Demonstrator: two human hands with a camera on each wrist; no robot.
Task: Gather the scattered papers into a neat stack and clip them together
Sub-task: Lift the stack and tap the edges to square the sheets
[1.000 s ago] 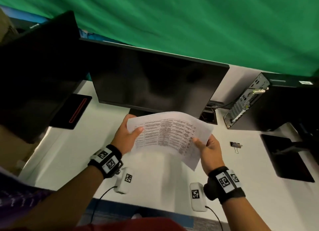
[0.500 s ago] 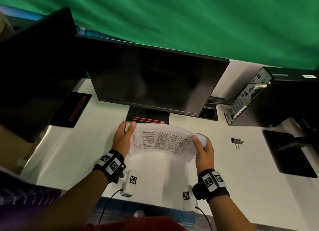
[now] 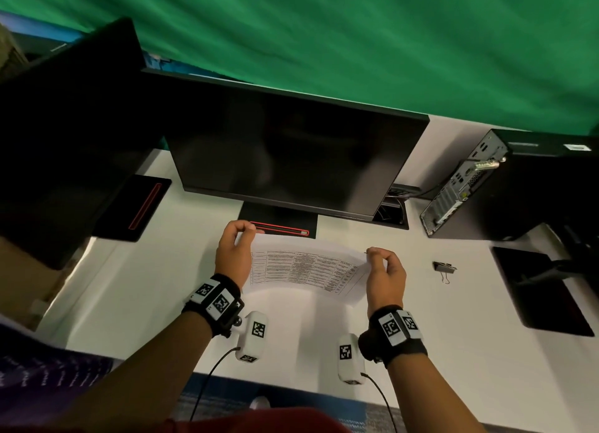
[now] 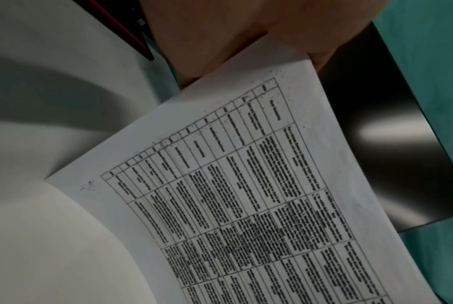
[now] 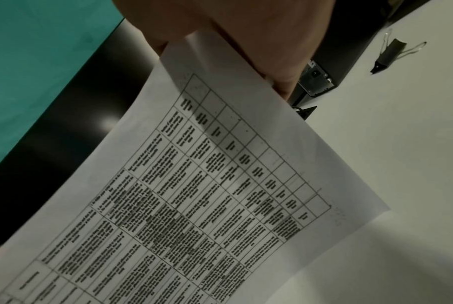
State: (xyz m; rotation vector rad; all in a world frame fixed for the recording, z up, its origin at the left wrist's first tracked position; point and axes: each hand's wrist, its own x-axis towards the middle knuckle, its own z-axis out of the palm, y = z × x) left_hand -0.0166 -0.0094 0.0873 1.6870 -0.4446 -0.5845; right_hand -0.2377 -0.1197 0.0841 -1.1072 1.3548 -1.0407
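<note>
A stack of white papers (image 3: 304,270) printed with a table is held upright on its lower edge on the white desk (image 3: 136,290), bowed toward me. My left hand (image 3: 241,238) pinches its upper left corner, and my right hand (image 3: 377,257) pinches its upper right corner. The left wrist view shows the papers (image 4: 246,195) gripped between thumb and fingers (image 4: 207,41). In the right wrist view the papers (image 5: 194,195) run out from my fingers (image 5: 246,41). A black binder clip (image 3: 443,267) lies on the desk right of my right hand, and the binder clip (image 5: 391,53) lies untouched.
A dark monitor (image 3: 291,154) on a red-trimmed stand (image 3: 282,225) rises just behind the papers. A second screen (image 3: 64,134) is at the left, a computer tower (image 3: 505,183) at the back right, and a black stand base (image 3: 541,290) on the right.
The papers came down from mid-air and now stand on edge on the desk. Both hands shifted from the sheets' sides to their top corners.
</note>
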